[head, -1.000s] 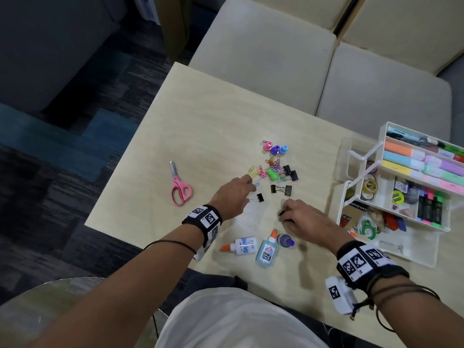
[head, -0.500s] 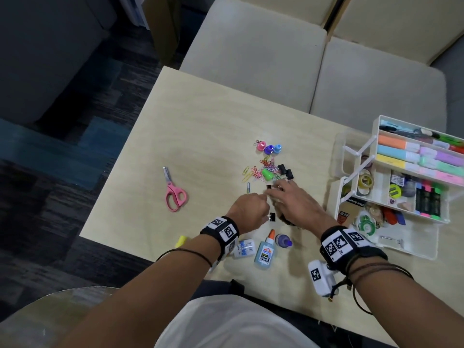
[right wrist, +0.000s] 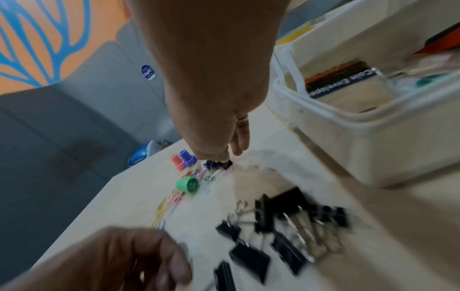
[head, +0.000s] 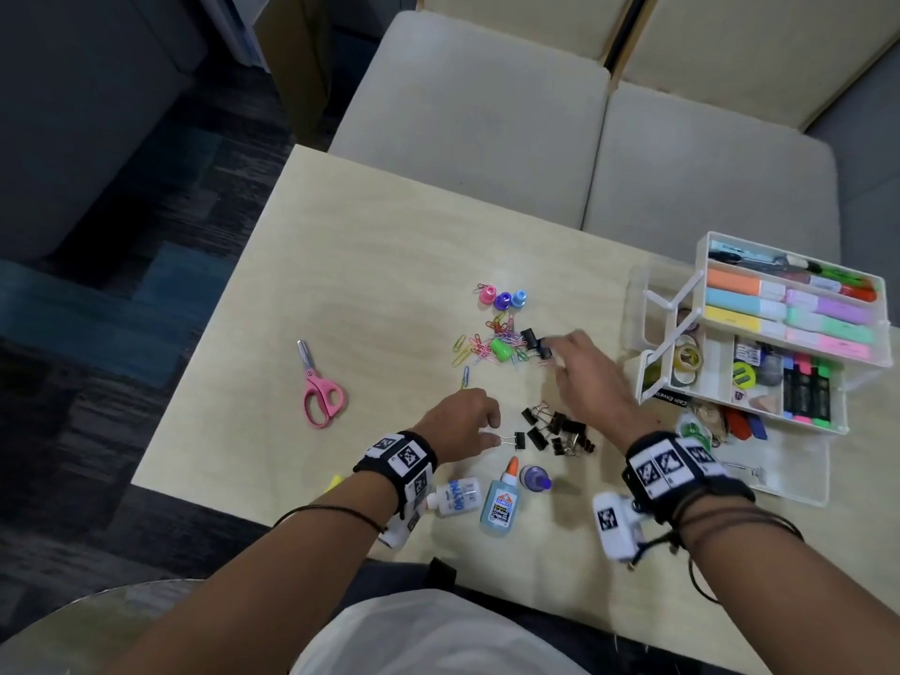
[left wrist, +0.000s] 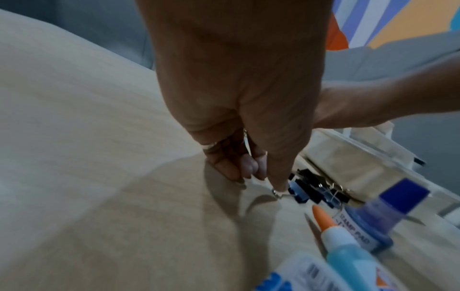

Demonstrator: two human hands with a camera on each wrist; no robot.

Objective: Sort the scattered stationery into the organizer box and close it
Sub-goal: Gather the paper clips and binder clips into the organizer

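My left hand [head: 489, 426] has its fingers curled, and its thumb tip pins the wire handle of a black binder clip [head: 518, 439] lying on the table. Just to its right lies a pile of black binder clips [head: 560, 433]. My right hand [head: 553, 355] stretches past that pile. Its fingertips [right wrist: 219, 158] come down on a far binder clip [right wrist: 226, 164] beside the coloured paper clips [head: 479, 348] and a green stamp [head: 501, 349]. The white organizer box [head: 798, 484] stands open at the right, with its tiered trays holding markers and tape rolls.
Pink scissors [head: 319, 392] lie alone at the left. Two glue bottles [head: 499, 501] and a stamp-pad ink bottle [head: 535, 479] sit near the front edge. Pink, purple and blue stamps [head: 501, 299] stand beyond the paper clips. Cushioned seats line the far side.
Both hands met at the near pile and left several binder clips there. The right hand has since swung forward to the far clips, while the left stays at the pile's left end.
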